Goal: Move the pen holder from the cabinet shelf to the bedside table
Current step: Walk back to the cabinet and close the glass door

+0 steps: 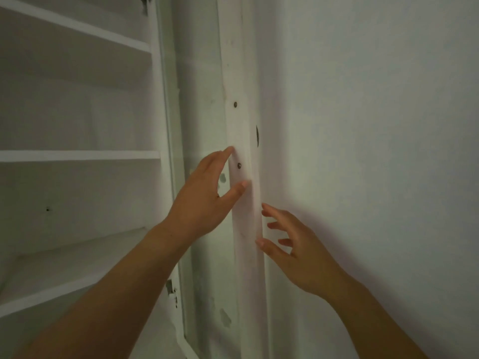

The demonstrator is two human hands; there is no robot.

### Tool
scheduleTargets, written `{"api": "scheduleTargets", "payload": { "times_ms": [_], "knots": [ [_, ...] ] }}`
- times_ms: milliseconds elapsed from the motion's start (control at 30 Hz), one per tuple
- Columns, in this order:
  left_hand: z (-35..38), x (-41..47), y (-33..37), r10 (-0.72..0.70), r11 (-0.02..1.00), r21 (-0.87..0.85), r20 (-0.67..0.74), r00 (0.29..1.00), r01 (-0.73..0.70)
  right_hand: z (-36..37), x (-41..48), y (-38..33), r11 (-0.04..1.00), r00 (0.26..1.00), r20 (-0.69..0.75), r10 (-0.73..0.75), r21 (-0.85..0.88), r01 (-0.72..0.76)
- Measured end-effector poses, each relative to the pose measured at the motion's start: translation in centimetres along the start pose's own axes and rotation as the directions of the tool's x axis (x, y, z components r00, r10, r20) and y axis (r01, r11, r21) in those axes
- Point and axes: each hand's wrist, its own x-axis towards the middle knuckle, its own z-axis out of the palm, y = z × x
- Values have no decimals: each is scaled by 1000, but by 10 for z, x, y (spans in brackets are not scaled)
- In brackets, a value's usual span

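A white cabinet stands open on the left, and its shelves [77, 154] show nothing on them. No pen holder or bedside table is in view. My left hand [204, 193] is raised with fingers spread, its fingertips touching the edge of the open white cabinet door [243, 141]. My right hand [298, 244] hovers lower and to the right of that door edge, fingers apart, thumb close to the edge. Neither hand holds anything.
The door edge carries two small dark screws [235, 104] and a dark slot [257, 136]. A plain white wall [375, 125] fills the right side. A hinge [172, 291] sits low on the cabinet frame.
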Motion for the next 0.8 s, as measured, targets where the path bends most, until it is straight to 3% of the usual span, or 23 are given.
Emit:
{"api": "scheduleTargets", "payload": {
  "times_ms": [300,633,800],
  "knots": [
    [-7,-16,-9,-104,994,31,23,994,103,5,1,4,997,996,48,-79,16,78],
    [-49,-50,-17,-195,980,34,-14,981,195,41,0,-14,952,967,139,-215,253,175],
    [-68,-60,-20,-241,970,-44,-20,970,240,62,8,-23,915,949,228,-218,386,117]
  ]
}}
